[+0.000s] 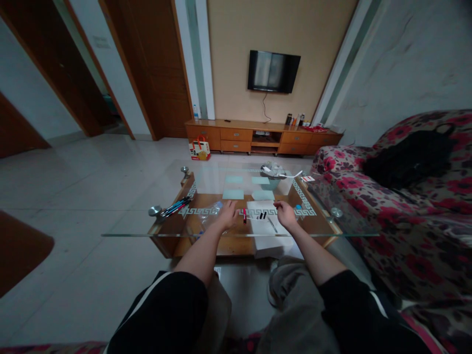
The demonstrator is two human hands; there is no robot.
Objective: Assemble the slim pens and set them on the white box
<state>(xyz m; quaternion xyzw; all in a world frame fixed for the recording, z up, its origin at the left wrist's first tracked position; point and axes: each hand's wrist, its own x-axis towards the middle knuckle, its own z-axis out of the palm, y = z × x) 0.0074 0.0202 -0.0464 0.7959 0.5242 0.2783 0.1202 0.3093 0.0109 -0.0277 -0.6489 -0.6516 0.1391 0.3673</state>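
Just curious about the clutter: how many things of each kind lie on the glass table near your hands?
Bundle of pens: 1
Red pen: 1
Clear plastic bag: 1
White paper sheets: 1 stack
Small dark pieces on the paper: 2
Total: 6

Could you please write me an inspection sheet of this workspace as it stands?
Surface: glass coffee table over a wooden lower shelf, patterned border.
Job's things: white paper sheets with small dark pieces and a thin pen-like stick on them; red-capped marker beside them.
Clutter: bundle of pens at the left end, clear plastic bag, bowl of wrappers.
Grippers: left hand rests on the glass by the bag; right hand at the paper's edge, whether it pinches anything too small to tell.
Cables: one cord hanging below the wall television.
Surroundings: floral sofa, wooden cabinet, tiled floor.
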